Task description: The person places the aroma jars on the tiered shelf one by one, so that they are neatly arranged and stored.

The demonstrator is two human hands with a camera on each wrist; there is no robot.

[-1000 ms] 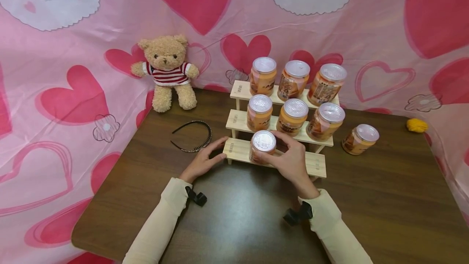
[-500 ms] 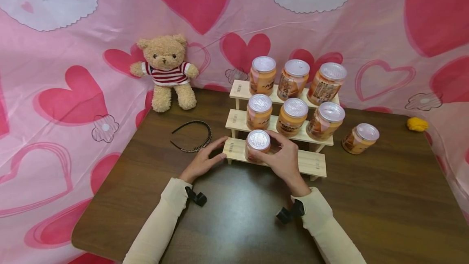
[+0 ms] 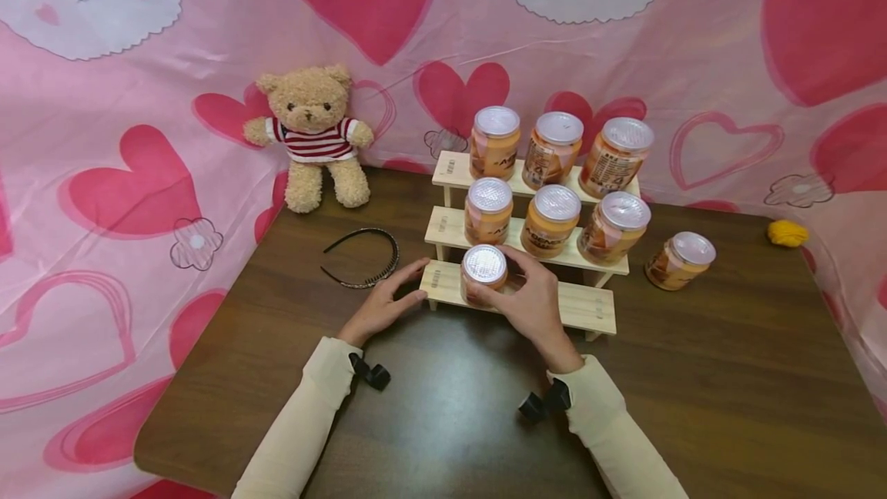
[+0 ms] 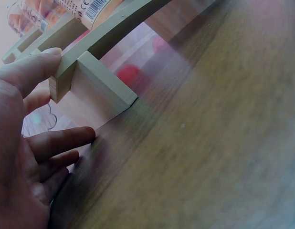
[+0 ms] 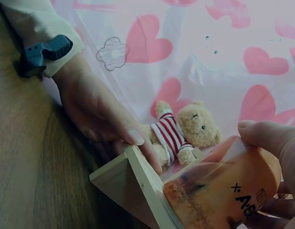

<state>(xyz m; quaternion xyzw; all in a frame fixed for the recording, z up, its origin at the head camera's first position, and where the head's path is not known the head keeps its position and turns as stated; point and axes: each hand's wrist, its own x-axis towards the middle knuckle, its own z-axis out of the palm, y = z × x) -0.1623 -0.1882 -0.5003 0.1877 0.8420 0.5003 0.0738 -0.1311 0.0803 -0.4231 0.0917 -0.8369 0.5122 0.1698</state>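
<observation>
My right hand (image 3: 533,303) grips an orange-labelled jar (image 3: 484,272) with a silvery lid, thumb in front and fingers behind. The jar stands on the lowest step of a three-tier wooden display stand (image 3: 587,306), towards its left end. In the right wrist view the label of this jar (image 5: 224,186) faces the camera, tilted with the view. My left hand (image 3: 381,306) holds the left end of that same step between thumb and forefinger. Close up in the left wrist view, the thumb (image 4: 42,64) lies on the board's edge, while the other fingers extend loosely below it.
Three similar jars (image 3: 550,218) stand on the middle step and three (image 3: 547,164) on the top one. Another jar (image 3: 675,264) is on the table right of the stand. A headband (image 3: 396,256), a teddy bear (image 3: 312,141) and a yellow bundle (image 3: 788,233) are around it.
The right hand and its jar have moved left along the lowest step, mostly in the first half second. The left hand has stayed at the step's end.
</observation>
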